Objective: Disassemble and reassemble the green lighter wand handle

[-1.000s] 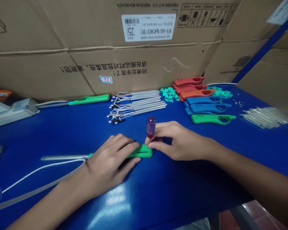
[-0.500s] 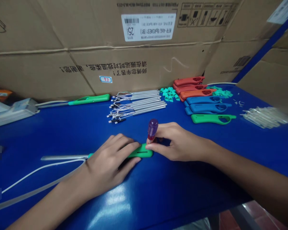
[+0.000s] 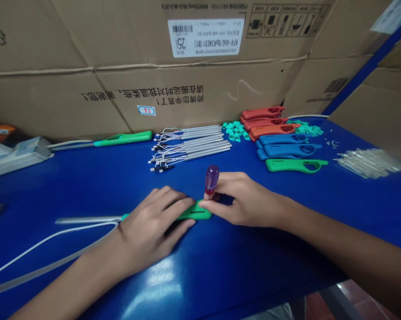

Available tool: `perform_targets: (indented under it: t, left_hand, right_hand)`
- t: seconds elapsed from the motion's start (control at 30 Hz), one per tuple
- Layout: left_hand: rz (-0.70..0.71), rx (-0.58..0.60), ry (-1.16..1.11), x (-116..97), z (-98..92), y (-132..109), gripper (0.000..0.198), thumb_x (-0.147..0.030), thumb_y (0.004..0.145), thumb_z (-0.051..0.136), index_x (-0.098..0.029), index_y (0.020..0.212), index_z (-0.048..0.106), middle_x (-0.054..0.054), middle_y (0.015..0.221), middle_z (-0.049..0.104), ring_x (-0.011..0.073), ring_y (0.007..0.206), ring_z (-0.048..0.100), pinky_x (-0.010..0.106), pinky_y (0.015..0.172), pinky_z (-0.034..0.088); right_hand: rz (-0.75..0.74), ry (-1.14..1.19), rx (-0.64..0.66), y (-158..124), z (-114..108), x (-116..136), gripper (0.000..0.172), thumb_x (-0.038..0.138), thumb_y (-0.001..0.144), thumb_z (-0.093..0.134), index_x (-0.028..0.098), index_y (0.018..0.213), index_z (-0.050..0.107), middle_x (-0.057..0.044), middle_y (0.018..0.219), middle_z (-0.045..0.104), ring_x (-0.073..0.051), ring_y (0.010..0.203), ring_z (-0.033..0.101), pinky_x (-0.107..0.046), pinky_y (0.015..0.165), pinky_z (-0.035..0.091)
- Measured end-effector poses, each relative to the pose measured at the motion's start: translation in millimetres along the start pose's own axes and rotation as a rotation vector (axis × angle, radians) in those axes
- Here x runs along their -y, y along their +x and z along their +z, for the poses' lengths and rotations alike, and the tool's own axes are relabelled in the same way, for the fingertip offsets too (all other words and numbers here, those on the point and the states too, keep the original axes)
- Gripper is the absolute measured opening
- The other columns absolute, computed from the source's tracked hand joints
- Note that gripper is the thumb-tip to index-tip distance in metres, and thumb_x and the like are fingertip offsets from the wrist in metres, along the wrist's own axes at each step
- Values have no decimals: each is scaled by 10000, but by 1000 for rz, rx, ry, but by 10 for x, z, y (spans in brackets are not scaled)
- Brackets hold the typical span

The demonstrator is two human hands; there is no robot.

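A green long-necked lighter (image 3: 200,213) lies on the blue table (image 3: 240,275), its metal tube pointing left. Over its middle, my left hand (image 3: 156,218) is closed, pressing it against the tabletop. My right hand (image 3: 243,200) grips a small screwdriver with a purple handle (image 3: 212,178), held nearly upright at the right end of the green body. Fingers hide the screwdriver's tip, so I cannot tell exactly where it touches. A white cable (image 3: 60,233) and a translucent tube (image 3: 50,269) pass near my left wrist.
Behind my hands lie silver metal tubes with wires (image 3: 203,149), teal caps (image 3: 235,131), and red (image 3: 263,113), blue (image 3: 287,150) and green handle shells (image 3: 287,166). Thin white sticks (image 3: 370,162) are at right. A power strip (image 3: 23,155) and another green lighter (image 3: 127,138) sit left, before a cardboard wall (image 3: 187,80).
My right hand and the screwdriver have shifted very slightly, with the fingers turned a little around it. My left hand stays on the green lighter.
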State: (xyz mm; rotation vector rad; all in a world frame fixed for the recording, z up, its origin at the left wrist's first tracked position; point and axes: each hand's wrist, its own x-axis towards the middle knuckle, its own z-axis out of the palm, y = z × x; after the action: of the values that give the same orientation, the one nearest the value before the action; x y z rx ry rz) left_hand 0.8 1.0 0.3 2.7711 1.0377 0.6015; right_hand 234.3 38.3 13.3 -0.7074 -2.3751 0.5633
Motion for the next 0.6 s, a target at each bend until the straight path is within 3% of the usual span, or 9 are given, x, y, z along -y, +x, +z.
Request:
perform_targets:
  t: [0.37,0.6]
  left_hand:
    - [14,-8,0,3,5,6,210,-230,956,556,-166,1153,591,84,1044,647,223,917,595,383,820,483]
    - [19,2,4,8,11,-5,215,-223,965,541,-158,1166,582,95,1065,644,237,947,593,400,837,473]
  right_hand:
    - [-49,-73,-108,-4,132,-28,205,204,918,589,182,714,585,2,693,621,-127,660,579,-235,658,432]
    - [-63,-105,-70,27,175,-15,305,162,922,521,192,619,504,27,588,533,-116,570,488,-259,597,352]
